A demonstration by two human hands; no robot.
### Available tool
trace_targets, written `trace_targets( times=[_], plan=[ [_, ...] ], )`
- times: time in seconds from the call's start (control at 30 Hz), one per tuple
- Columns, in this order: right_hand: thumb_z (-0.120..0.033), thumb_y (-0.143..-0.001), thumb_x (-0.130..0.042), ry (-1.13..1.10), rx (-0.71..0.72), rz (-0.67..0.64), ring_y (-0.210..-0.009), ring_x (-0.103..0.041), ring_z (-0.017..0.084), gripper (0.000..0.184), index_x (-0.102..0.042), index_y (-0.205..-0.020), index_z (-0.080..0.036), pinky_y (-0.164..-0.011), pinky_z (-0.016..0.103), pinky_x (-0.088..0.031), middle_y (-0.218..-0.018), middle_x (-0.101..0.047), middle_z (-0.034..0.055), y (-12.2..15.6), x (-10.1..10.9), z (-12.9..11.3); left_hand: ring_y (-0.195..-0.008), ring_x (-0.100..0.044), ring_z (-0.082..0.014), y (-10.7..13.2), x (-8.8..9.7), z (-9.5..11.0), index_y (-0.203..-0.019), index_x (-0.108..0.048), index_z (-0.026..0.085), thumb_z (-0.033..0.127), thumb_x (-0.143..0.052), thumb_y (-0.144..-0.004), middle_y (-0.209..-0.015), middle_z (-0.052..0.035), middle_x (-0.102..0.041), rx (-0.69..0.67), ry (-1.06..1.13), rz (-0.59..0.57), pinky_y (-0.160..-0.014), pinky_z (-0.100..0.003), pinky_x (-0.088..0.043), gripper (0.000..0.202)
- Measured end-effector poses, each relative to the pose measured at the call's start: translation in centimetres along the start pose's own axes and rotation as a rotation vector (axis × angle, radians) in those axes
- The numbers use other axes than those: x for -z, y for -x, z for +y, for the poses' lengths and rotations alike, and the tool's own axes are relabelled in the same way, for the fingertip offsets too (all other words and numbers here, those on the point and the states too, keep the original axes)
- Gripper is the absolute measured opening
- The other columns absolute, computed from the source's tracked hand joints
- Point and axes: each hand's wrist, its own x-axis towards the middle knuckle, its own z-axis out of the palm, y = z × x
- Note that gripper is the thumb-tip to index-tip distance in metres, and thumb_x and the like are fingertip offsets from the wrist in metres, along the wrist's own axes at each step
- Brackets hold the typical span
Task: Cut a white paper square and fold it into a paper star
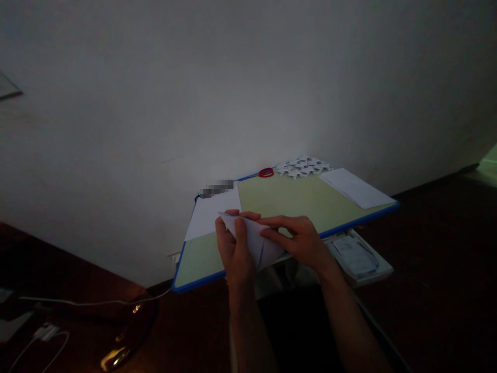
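Observation:
A folded piece of white paper is held up over the near edge of the table, with a pointed corner at its upper left and a crease near its lower right. My left hand grips its left side, thumb on the near face and fingers behind. From the right, my right hand pinches the upper edge between thumb and forefinger. The fingers behind the paper are partly hidden.
The green table has a blue rim. On it are a white sheet, red-handled scissors, several folded paper pieces and a stack of paper. An open drawer juts out below. A white cable runs at left.

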Motion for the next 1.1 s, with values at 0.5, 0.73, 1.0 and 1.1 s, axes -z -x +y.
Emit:
trace_targets(
  times=[0.5,0.73,1.0,1.1],
  plan=[
    [-0.024,-0.092,-0.074,0.017,0.035,0.016,-0.086,-0.080,0.018,0.019,-0.082,-0.109,-0.027,-0.079,0.026,-0.062,-0.101,-0.084,0.0011,0.12,0.06,0.14,-0.075,-0.070,-0.0173,-0.02,-0.29,0.40,-0.103,-0.062,0.021,0.055,-0.058,-0.099,-0.088,-0.0043,-0.075,0.017,0.119,0.094,-0.071,-0.030,-0.059,0.035],
    [-0.023,-0.094,-0.072,0.037,0.073,-0.021,-0.087,-0.079,0.016,0.024,-0.080,-0.115,-0.029,-0.077,0.025,-0.061,-0.103,-0.084,0.0000,0.09,0.00,0.23,-0.071,-0.068,-0.0155,-0.45,0.16,0.72,-0.093,-0.065,0.019,0.047,-0.066,-0.095,-0.079,-0.0028,-0.075,-0.030,0.025,0.240,-0.067,-0.026,-0.056,0.028],
    [-0.022,-0.095,-0.071,0.045,0.087,-0.049,-0.089,-0.079,0.016,0.023,-0.079,-0.116,-0.026,-0.077,0.024,-0.060,-0.104,-0.084,0.0017,0.11,-0.32,0.37,-0.068,-0.069,-0.0159,-0.53,0.12,0.97,-0.093,-0.064,0.018,0.042,-0.063,-0.097,-0.082,-0.0058,-0.079,-0.030,-0.011,0.273,-0.066,-0.027,-0.055,0.025],
    [-0.020,-0.095,-0.071,0.046,0.118,-0.043,-0.087,-0.078,0.015,0.023,-0.079,-0.115,-0.025,-0.078,0.023,-0.060,-0.104,-0.084,0.0011,0.08,-0.69,0.18,-0.068,-0.067,-0.0160,-0.41,0.00,0.98,-0.092,-0.062,0.019,0.043,-0.055,-0.101,-0.085,-0.0052,-0.078,-0.088,-0.161,0.317,-0.065,-0.027,-0.052,0.027]
  ],
)
